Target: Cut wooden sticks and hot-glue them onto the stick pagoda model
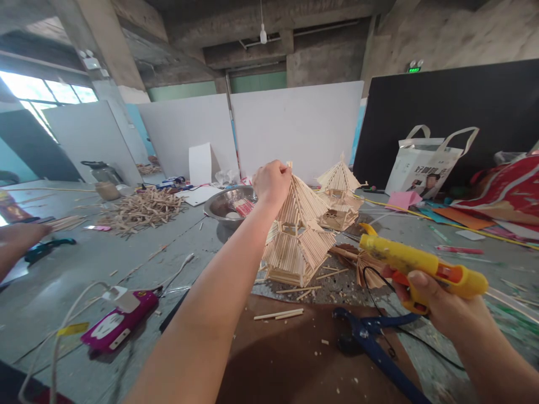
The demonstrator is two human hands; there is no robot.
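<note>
My left hand (273, 180) is at the peak of the nearer wooden-stick pagoda (290, 252), fingers pinched at the roof tip beside a small stick end; what they grip is too small to tell. My right hand (433, 297) is wrapped round the handle of a yellow glue gun (404, 258), its nozzle pointing left, apart from the pagoda. A second stick pagoda (339, 182) stands behind to the right. Loose sticks (278, 315) lie on the brown mat (269, 359), near blue-handled pliers (370, 342).
A metal bowl (223, 210) and a stick heap (143, 210) lie to the left. A purple power strip (122, 324) is at lower left. Another person's hand (21, 241) shows at the far left. A white bag (425, 165) and coloured paper (463, 217) are at right.
</note>
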